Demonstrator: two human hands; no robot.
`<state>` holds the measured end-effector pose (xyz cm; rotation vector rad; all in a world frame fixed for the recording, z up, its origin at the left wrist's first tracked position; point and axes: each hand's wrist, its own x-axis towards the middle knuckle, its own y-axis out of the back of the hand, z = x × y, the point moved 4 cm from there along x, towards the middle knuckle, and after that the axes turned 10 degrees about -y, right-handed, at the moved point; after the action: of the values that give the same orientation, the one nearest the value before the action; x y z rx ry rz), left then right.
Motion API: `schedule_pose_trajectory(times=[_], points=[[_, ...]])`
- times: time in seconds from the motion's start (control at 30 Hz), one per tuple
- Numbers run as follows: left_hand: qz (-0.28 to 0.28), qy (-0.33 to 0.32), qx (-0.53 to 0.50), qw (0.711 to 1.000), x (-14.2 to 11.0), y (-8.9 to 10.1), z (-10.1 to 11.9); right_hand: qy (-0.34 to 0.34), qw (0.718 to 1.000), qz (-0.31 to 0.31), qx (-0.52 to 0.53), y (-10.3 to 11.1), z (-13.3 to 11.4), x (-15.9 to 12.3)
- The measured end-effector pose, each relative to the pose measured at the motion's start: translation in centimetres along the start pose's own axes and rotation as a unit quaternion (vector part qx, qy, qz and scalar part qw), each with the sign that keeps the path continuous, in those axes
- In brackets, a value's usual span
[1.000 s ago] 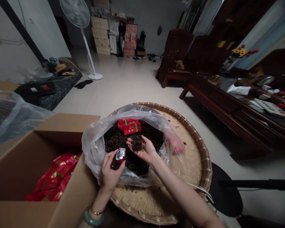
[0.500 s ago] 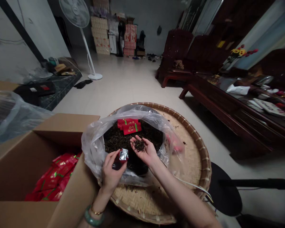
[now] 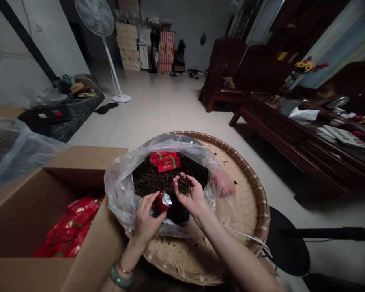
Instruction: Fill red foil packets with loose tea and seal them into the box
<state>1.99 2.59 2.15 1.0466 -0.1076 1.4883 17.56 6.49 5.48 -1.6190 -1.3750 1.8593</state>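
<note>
A small red foil packet (image 3: 162, 201), its silvery mouth open and tilted to the right, is pinched between the thumb and fingers of my left hand (image 3: 146, 218). My right hand (image 3: 197, 198) is cupped palm up and carries a small heap of dark dried tea leaves (image 3: 184, 186). The two hands are close but apart, over a clear plastic bag (image 3: 118, 186) with its mouth spread wide. Loose dark tea (image 3: 149, 181) fills the bag, and a few flat red packets (image 3: 168, 164) lie on it at the far side.
The bag stands on a round woven bamboo tray (image 3: 246, 202) with scattered leaf bits. An open cardboard box (image 3: 88, 156) at left holds many red packets (image 3: 68, 227). A black round base (image 3: 288, 243) is at right. Beyond are a white fan (image 3: 111, 69) and a dark wooden table (image 3: 270, 138).
My right hand has shifted slightly right and its fingers have curled more around the tea leaves. My left hand has moved a little right, tipping the packet's mouth toward the right hand.
</note>
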Motion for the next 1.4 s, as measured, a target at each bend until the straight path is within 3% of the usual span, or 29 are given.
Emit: schedule_pose_trajectory(times=[0.33,0.67,0.8,0.93,1.03,1.23,1.4], points=[[-0.016,0.028,0.003,0.999,0.1,-0.5,0.0,0.175,0.963,-0.082,-0.186,-2.5,1.9,-2.5],[-0.003,0.038,-0.013,0.999,-0.2,-0.6,-0.3,0.299,0.882,-0.078,-0.356,-1.6,2.6,-1.9],[0.001,0.046,-0.015,0.999,-0.2,-0.5,-0.5,0.314,0.820,-0.083,-0.471,-1.4,2.6,-2.1],[0.002,0.048,-0.029,0.998,-0.1,-0.3,-0.5,0.282,0.720,-0.105,-0.626,-1.0,2.9,-2.6],[0.005,0.050,-0.034,0.998,-0.1,-0.2,-0.5,0.307,0.647,-0.092,-0.692,-0.9,2.4,-3.2],[-0.010,0.044,-0.032,0.998,-0.1,-0.4,-0.4,0.351,0.571,-0.064,-0.739,-2.0,0.8,-4.3],[-0.024,0.025,0.009,0.999,0.2,-0.3,0.1,0.390,0.522,-0.063,-0.756,-2.8,1.1,-4.5]])
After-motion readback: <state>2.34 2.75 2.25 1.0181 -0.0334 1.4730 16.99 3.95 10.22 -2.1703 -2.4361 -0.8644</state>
